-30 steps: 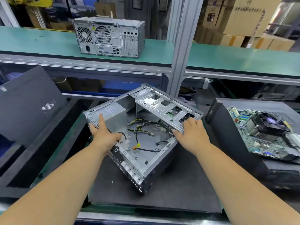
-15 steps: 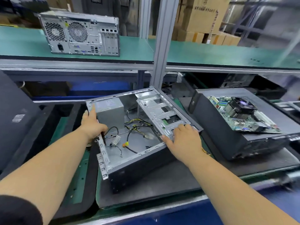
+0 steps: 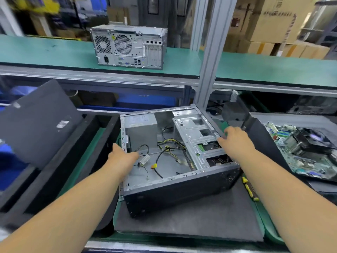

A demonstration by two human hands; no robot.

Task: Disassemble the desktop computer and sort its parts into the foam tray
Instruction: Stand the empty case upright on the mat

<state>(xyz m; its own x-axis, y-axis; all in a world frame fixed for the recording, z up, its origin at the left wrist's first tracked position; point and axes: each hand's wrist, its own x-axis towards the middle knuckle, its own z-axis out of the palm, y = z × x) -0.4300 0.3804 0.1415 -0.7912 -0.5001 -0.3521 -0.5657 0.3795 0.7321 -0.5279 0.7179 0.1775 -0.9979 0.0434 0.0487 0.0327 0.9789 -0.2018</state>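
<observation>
Both hands on the opened computer case (image 3: 175,179), which lies on its side on a dark foam mat (image 3: 191,221) at the front of the tabletop (image 3: 271,230). Left hand (image 3: 124,158) sits at the case's left rear edge, thumb outside along the perforated rim, fingers reaching inside over the floor of the case; whether they curl round the rim cannot be told. Right hand (image 3: 235,141) rests on the metal drive cage (image 3: 198,137) at the right side, fingers bent over its far edge, gripping it.

Inside the case: grey power supply (image 3: 142,130) in the far left corner; loose yellow-and-black cables (image 3: 169,147) trailing across the bare floor, with a white connector (image 3: 145,159) just beside the left hand.

Right of the case, close by: a second black case (image 3: 264,139) lying flat with a motherboard (image 3: 300,150) and its cooler fan resting on top. Left of the case: black foam tray (image 3: 54,161), with a dark side panel (image 3: 36,123) leaning tilted over it.

On the green shelf (image 3: 54,52) above: a complete desktop tower (image 3: 129,46), upright, rear ports facing the camera. Cardboard boxes (image 3: 273,21) stacked behind, upper right.
</observation>
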